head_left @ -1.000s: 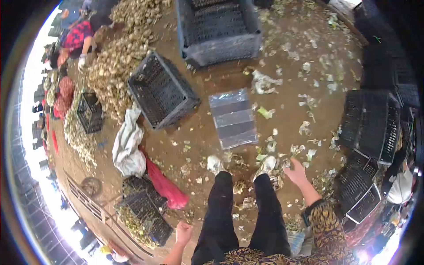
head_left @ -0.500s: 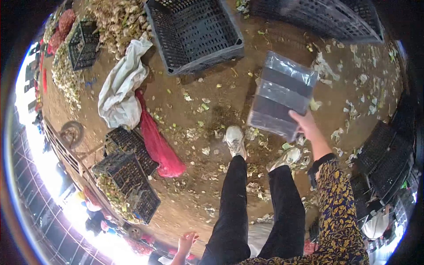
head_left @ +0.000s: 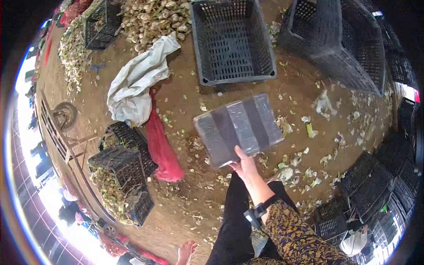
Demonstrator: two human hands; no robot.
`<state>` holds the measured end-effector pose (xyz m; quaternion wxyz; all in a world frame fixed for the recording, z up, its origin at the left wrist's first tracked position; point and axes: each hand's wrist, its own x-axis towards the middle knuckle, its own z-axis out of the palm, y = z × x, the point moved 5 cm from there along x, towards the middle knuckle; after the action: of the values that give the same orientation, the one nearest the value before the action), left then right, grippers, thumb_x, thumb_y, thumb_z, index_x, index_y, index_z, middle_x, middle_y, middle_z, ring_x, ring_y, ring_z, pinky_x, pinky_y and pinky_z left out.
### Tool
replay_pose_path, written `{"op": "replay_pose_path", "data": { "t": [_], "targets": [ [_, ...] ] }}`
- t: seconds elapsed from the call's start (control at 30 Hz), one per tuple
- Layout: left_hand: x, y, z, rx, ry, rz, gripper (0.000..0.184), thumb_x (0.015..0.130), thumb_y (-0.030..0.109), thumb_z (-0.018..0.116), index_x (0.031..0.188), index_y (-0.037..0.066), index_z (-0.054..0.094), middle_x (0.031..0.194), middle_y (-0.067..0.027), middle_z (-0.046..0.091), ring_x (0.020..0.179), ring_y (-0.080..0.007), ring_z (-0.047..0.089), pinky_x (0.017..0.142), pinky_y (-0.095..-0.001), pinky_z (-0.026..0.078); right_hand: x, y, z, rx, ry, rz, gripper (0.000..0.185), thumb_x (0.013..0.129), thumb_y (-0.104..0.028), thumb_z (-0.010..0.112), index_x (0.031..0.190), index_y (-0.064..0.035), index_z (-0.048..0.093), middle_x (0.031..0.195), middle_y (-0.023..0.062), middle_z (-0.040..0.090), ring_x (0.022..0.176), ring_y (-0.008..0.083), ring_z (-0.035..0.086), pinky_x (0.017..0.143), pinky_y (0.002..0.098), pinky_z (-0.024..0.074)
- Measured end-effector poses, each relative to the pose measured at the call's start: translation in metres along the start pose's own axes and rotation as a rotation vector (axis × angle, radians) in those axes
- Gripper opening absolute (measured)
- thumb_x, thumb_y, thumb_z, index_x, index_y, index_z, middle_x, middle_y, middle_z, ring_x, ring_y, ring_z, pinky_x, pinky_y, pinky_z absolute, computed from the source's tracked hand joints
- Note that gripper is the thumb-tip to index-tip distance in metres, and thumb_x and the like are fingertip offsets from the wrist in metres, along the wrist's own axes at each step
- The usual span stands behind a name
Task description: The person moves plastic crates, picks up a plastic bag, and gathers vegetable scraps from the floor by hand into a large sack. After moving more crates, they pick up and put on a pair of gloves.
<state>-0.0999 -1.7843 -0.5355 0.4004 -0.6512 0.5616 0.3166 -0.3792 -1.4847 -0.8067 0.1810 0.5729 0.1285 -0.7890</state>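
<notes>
My right hand [head_left: 245, 166] grips the near edge of a flat, clear plastic packet with dark bands [head_left: 238, 126], thumb on top and fingers underneath. The packet is held over the dirt floor, in front of my legs. Just beyond it stands an empty black crate [head_left: 234, 44]. Low in the view, my left hand [head_left: 187, 251] is away from everything, its fingers loosely apart and nothing in it. A white sack [head_left: 137, 84] and a red mesh bag [head_left: 162, 150] lie on the floor to the left.
Heaped garlic bulbs [head_left: 154, 20] lie at the top left. Stacked black crates [head_left: 340, 39] stand at the top right, more crates [head_left: 366, 185] at the lower right. Tipped crates [head_left: 123, 168] with plant scraps are at the left, beside a wheeled cart [head_left: 66, 128]. Peelings litter the floor.
The packet lay on the floor at first; my right hand took hold of it, lifted it and brought it left and nearer, turning it. The view has shifted too.
</notes>
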Motion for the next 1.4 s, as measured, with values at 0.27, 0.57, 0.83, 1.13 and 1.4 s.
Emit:
{"op": "replay_pose_path", "data": {
  "t": [0.27,0.57,0.83,1.13,1.4],
  "targets": [
    [0.006,-0.016,0.019,-0.200,-0.070,0.040,0.029,0.088,0.026,0.057,0.104,0.002,0.056,0.100,-0.0107,0.063,0.087,-0.0204,0.064,0.074,-0.0278,0.050,0.003,0.038,0.029,-0.601,0.096,0.286,0.036,0.087,-0.023,0.059,0.118,-0.0167,0.043,0.104,0.0011,0.049,0.091,0.0164,0.047,0.078,0.0387,0.0409],
    [-0.069,0.140,0.083,0.154,-0.156,0.627,0.021,0.088,0.024,0.055,0.100,0.009,0.063,0.082,-0.0047,0.063,0.063,-0.0170,0.058,0.056,-0.0328,0.048,-0.065,-0.237,-0.024,-0.825,0.127,-0.148,0.055,0.088,-0.033,0.055,0.133,-0.0066,0.038,0.126,0.0099,0.048,0.113,0.0232,0.049,0.090,0.0416,0.0406],
    [-0.165,0.298,0.236,0.121,0.079,0.424,0.038,0.088,0.040,0.049,0.096,0.007,0.066,0.081,-0.0033,0.064,0.071,-0.0130,0.057,0.063,-0.0260,0.046,-0.138,-0.524,-0.145,-0.427,0.545,-0.633,0.068,0.088,-0.034,0.056,0.137,0.0032,0.027,0.133,0.0126,0.042,0.118,0.0193,0.042,0.100,0.0310,0.0312],
    [-0.338,0.455,0.497,0.107,-0.226,0.750,0.023,0.090,0.017,0.056,0.105,-0.001,0.056,0.098,-0.0097,0.063,0.085,-0.0162,0.063,0.076,-0.0270,0.050,-0.109,-0.761,-0.053,-0.847,0.404,-0.697,0.091,0.071,-0.027,0.075,0.139,0.0017,0.023,0.138,0.0219,0.035,0.127,0.0269,0.037,0.103,0.0331,0.0310],
    [-0.378,0.539,0.591,0.124,-0.484,0.546,0.032,0.092,0.019,0.053,0.115,-0.002,0.053,0.110,-0.0126,0.059,0.098,-0.0198,0.060,0.084,-0.0299,0.048,-0.071,-0.778,-0.035,-0.996,0.375,-0.576,0.045,0.074,-0.008,0.056,0.119,-0.0089,0.054,0.101,0.0125,0.063,0.097,0.0251,0.057,0.085,0.0337,0.0432]
  ]
}}
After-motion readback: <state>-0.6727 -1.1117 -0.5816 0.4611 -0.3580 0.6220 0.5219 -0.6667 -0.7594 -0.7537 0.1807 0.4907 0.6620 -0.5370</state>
